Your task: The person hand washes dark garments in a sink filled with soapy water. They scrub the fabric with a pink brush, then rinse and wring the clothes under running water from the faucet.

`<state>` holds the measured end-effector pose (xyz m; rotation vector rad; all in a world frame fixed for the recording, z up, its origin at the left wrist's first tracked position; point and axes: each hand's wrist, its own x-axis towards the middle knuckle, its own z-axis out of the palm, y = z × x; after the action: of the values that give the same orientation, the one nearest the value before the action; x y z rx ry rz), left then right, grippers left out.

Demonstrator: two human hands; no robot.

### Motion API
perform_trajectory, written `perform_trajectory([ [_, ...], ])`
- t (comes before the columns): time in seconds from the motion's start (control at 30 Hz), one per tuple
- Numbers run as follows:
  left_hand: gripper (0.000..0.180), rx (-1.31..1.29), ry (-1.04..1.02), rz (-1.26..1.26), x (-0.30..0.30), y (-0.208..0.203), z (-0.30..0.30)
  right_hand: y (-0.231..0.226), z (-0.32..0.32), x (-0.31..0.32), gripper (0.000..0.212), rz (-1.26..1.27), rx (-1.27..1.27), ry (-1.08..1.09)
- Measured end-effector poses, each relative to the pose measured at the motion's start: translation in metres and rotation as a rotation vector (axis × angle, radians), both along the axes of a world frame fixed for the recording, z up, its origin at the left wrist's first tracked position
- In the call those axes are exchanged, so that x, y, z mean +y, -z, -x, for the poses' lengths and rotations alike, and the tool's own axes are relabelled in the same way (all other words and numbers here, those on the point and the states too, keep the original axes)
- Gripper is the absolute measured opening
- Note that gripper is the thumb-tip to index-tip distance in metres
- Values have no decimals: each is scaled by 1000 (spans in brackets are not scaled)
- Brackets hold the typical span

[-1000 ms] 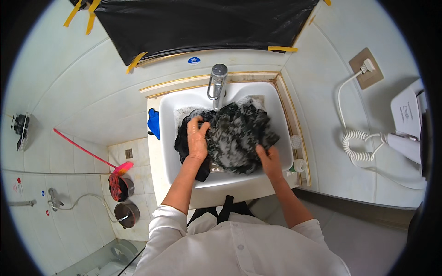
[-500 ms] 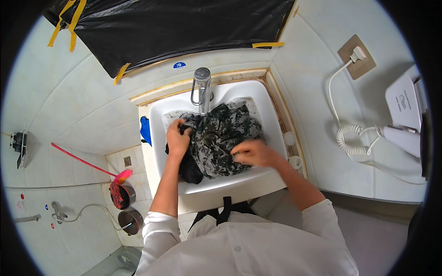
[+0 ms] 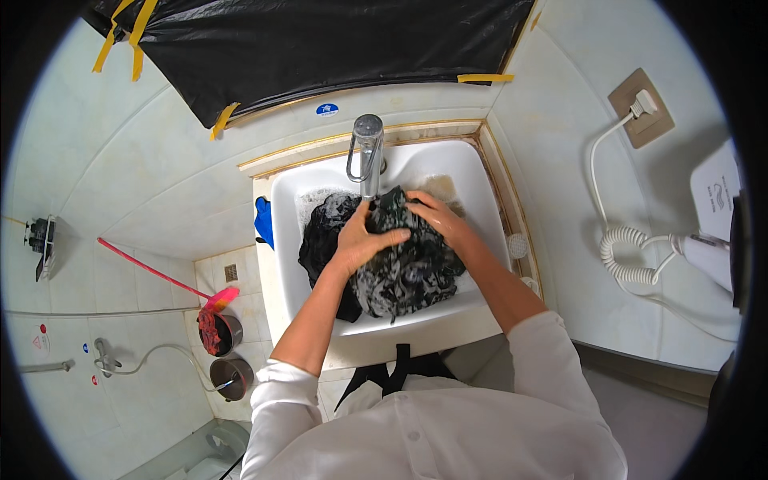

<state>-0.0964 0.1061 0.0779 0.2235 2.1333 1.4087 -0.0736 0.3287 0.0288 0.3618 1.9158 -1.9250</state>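
Head view. I find the dark patterned cloth [image 3: 412,280], wet and bunched, in the white sink [image 3: 284,236], lying between the two sets of fingers and spreading from beneath them toward my body. The fingers of my left hand [image 3: 356,242] are spread from the thumb: the thumb stretches rightward over the patterned cloth, and the fingertips point toward the faucet [image 3: 368,148], which stands just beyond them. I see no firm pinch on that side. The fingers of my right hand [image 3: 440,218] are slightly bent and laid across the far right part of the same cloth; I am unable to establish whether they grip a fold or only press on it.

Just left of the left fingers I note a black cloth [image 3: 320,240], also in the sink, with suds [image 3: 312,202] at its far edge. Further left, outside the sink, a blue cloth [image 3: 264,222] rests on the tabletop [image 3: 272,292].

I judge the step in hand to be working the soapy patterned cloth by hand. In my assessment, the next move calls for gathering a fold securely between both sets of fingers, clear of the faucet and separate from the black cloth.
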Motion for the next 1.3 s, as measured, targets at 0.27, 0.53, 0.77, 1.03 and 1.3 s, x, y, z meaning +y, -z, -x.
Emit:
perform_trajectory([
  [0.27, 129, 714, 358, 456, -6, 10, -77, -31, -101, -32, 45, -913, 832, -171],
  [0.53, 43, 950, 401, 346, 13, 79, -10, 44, -48, -23, 20, -975, 687, -38],
  [0.77, 23, 386, 302, 663, 42, 116, 45, 98, 1, -1, 21, -1011, 307, -152],
  [1.03, 33, 498, 172, 511, 38, 115, 42, 63, 37, 14, 40, -837, 401, 104],
  [1.3, 96, 218, 97, 306, 28, 76, 4, 29, 16, -4, 86, -392, -204, 73],
])
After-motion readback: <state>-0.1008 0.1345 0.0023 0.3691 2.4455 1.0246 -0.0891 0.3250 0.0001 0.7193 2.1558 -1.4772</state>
